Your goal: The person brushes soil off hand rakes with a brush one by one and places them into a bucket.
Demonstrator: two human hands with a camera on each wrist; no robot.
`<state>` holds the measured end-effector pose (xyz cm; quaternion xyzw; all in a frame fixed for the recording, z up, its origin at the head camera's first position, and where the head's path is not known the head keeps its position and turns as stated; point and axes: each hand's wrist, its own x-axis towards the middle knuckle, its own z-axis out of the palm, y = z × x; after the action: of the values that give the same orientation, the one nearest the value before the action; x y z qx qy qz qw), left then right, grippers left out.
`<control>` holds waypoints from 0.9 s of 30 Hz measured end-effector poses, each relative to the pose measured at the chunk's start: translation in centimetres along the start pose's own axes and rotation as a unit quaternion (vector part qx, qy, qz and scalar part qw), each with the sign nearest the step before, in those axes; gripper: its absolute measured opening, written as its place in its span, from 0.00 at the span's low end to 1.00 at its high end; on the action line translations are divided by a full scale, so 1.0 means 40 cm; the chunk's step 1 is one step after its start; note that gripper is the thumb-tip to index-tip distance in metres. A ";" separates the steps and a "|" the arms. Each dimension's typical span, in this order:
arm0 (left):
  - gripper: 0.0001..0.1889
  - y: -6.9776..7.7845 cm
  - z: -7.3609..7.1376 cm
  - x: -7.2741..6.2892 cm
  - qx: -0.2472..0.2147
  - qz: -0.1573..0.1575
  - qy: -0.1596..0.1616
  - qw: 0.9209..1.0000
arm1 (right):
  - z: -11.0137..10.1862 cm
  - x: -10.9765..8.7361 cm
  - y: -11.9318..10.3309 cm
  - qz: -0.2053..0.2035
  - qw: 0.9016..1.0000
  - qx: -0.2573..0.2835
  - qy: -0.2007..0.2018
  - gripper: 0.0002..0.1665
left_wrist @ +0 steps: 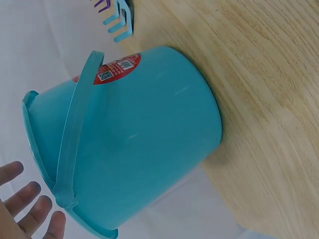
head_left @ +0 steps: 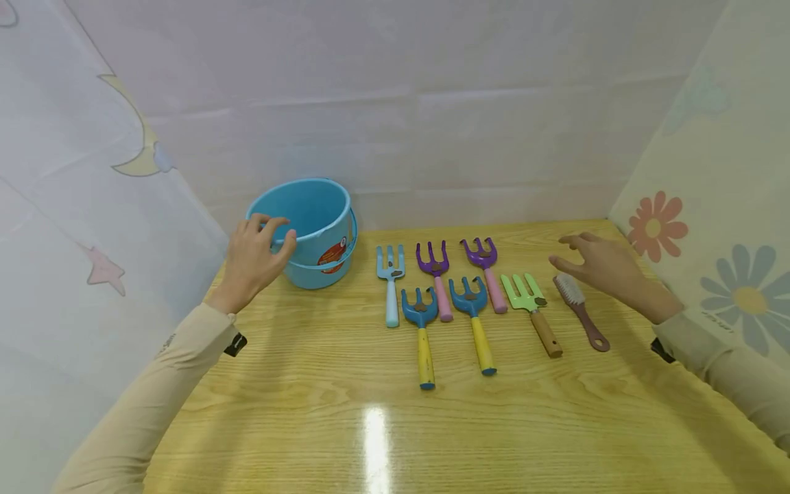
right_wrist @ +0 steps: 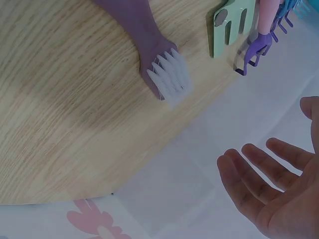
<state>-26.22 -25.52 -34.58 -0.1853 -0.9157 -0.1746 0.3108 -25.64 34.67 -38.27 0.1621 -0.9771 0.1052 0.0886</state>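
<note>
A blue bucket (head_left: 317,257) stands at the back left of the table, its handle hanging down the front. My left hand (head_left: 256,257) hovers by the bucket's near left rim with fingers loosely bent and nothing in them; the left wrist view shows those fingers (left_wrist: 36,215) beside the rim. Over the far right, my right hand (head_left: 607,267) hangs above a brush (head_left: 580,310) with white bristles and a mauve handle. In the right wrist view the fingers (right_wrist: 249,184) spread loosely, apart from the brush bristles (right_wrist: 170,77).
Between the hands lie a light blue hand fork (head_left: 391,288), purple forks with pink handles (head_left: 439,288), blue forks with yellow handles (head_left: 426,350), and a green fork with a wooden handle (head_left: 537,319). Cloth walls (head_left: 432,151) close off the table's back and sides.
</note>
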 end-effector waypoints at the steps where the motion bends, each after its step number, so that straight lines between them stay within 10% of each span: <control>1: 0.20 0.000 0.001 -0.001 -0.002 0.002 0.003 1.000 | 0.001 -0.001 0.000 0.000 1.000 0.003 -0.004 0.39; 27: 0.17 0.005 0.021 -0.021 -0.025 0.056 0.089 0.994 | 0.027 -0.020 0.022 -0.011 1.000 -0.004 -0.016 0.26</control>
<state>-25.95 -25.18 -35.71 -0.2277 -0.8680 -0.1959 0.3955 -25.35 35.46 -39.62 0.1744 -0.9769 0.0979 0.0752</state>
